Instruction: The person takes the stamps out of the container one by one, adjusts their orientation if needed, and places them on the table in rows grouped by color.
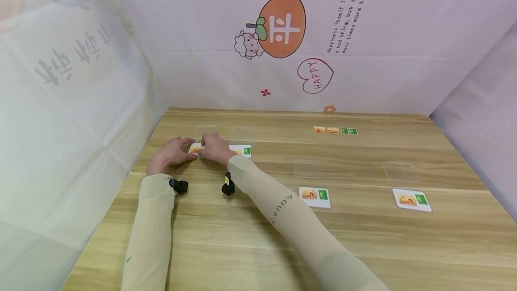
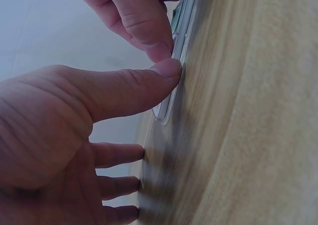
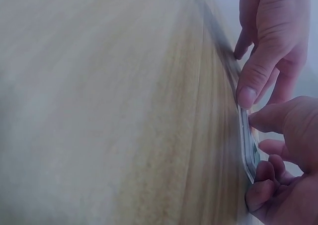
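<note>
Beige cloth sleeves (image 1: 151,232), cut off below, reach over the wood-grained table (image 1: 226,255) to a thin, clear-rimmed white card (image 1: 195,148) at its left, partly hidden by the right hand (image 1: 215,148). That hand's fingers curl against it, pinching or not I cannot tell; the left hand (image 1: 171,152) touches its edge, thumb straight, fingers spread.

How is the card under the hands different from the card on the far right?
The left hand and right hand touch the card under the hands; the far-right card has no hand on it. The card under the hands is partly hidden; the far-right card shows whole. Both are white with an orange picture.
</note>
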Demonstrator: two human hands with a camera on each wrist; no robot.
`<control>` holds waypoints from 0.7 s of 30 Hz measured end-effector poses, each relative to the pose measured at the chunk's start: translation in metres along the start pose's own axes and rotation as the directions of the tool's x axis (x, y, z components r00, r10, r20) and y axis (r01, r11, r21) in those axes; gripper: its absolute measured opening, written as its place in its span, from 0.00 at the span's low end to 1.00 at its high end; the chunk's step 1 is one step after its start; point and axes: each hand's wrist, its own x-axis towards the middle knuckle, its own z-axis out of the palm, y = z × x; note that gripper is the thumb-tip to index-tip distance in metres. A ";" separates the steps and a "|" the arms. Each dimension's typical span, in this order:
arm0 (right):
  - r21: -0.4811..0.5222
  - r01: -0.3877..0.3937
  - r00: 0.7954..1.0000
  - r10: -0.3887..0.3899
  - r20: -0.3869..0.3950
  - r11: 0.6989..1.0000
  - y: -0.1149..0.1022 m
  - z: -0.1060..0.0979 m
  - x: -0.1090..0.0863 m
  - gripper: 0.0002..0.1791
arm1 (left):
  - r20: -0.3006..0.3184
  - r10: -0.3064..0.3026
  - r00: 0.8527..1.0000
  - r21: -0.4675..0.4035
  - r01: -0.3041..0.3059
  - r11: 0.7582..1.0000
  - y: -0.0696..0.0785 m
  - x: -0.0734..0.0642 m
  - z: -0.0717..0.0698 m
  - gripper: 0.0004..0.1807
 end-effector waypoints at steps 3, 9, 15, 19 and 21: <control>-0.001 -0.008 1.000 0.008 0.003 1.000 -0.001 0.000 0.000 0.15 | -0.004 -0.003 1.000 -0.001 0.003 1.000 -0.001 0.000 0.001 0.36; 0.002 -0.005 1.000 0.005 -0.001 1.000 -0.002 0.000 -0.002 0.13 | -0.014 0.006 1.000 0.008 -0.006 1.000 0.000 -0.001 0.002 0.36; 0.033 0.020 1.000 -0.020 0.001 0.999 -0.002 -0.001 -0.002 0.09 | -0.024 0.020 1.000 0.013 -0.020 1.000 0.000 -0.001 0.003 0.36; 0.030 0.034 0.999 -0.034 -0.002 0.999 -0.001 -0.002 -0.001 0.11 | -0.022 0.025 0.999 0.017 -0.025 1.000 0.000 0.000 0.002 0.35; 0.033 0.041 0.999 -0.041 -0.007 0.999 -0.001 -0.002 0.000 0.11 | -0.021 0.025 0.999 0.017 -0.025 1.000 0.000 0.000 0.002 0.35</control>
